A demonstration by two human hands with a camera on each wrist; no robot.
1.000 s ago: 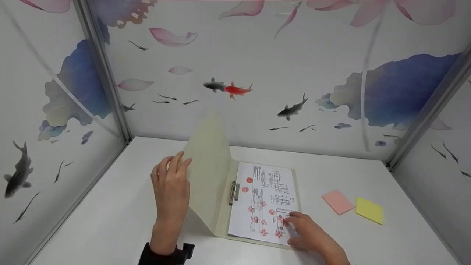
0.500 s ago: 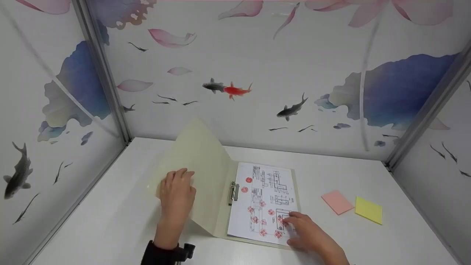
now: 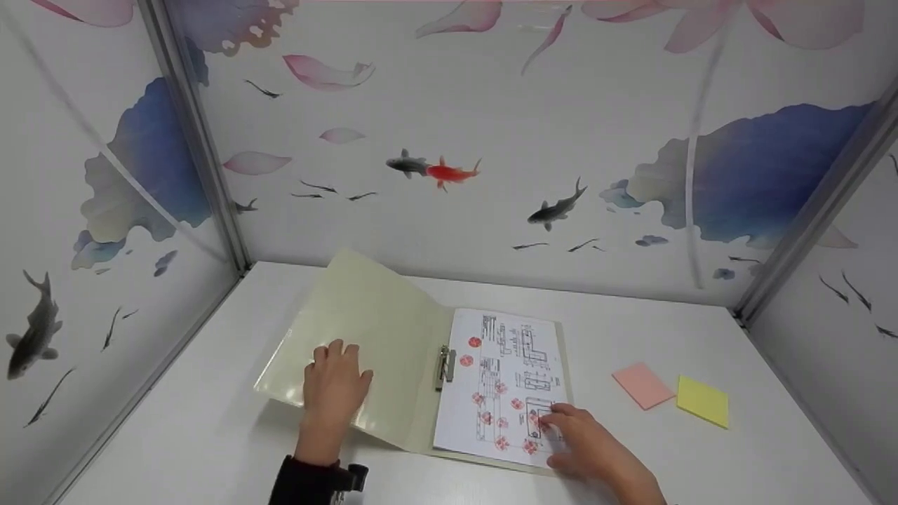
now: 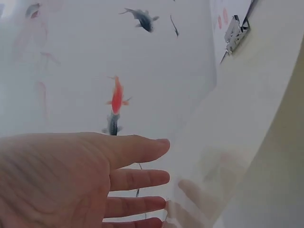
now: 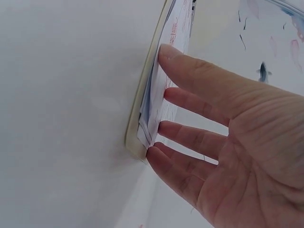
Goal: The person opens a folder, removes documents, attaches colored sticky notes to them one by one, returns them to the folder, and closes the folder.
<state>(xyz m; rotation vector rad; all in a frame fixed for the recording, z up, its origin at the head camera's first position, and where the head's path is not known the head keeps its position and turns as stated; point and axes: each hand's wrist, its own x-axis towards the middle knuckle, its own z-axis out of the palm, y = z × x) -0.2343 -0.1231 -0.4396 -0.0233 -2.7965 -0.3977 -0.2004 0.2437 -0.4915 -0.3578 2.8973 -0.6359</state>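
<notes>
A pale green clip folder (image 3: 382, 330) lies spread on the white table, its left cover tilted with the outer edge raised. My left hand (image 3: 333, 393) is over that cover, fingers extended; in the left wrist view the fingertips (image 4: 159, 176) are close to its glossy surface, which reflects them. A metal clip (image 3: 444, 368) sits by the spine. On the folder's right side lies a stack of white sheets (image 3: 508, 337) with line drawings and red stamps. My right hand (image 3: 593, 445) rests its fingertips on the sheets' lower right edge, fingers slightly bent, as the right wrist view (image 5: 237, 128) also shows.
To the right of the folder lie a pink sticky note pad (image 3: 643, 386) and a yellow sticky note pad (image 3: 703, 401), corners nearly touching. White panels (image 3: 477, 231) printed with fish and petals enclose the table (image 3: 196, 421) at the back and both sides.
The folder's left cover has swung down to the left, from nearly upright to a low tilt. My left hand has gone from its outer edge onto its inner face. The right hand stays put.
</notes>
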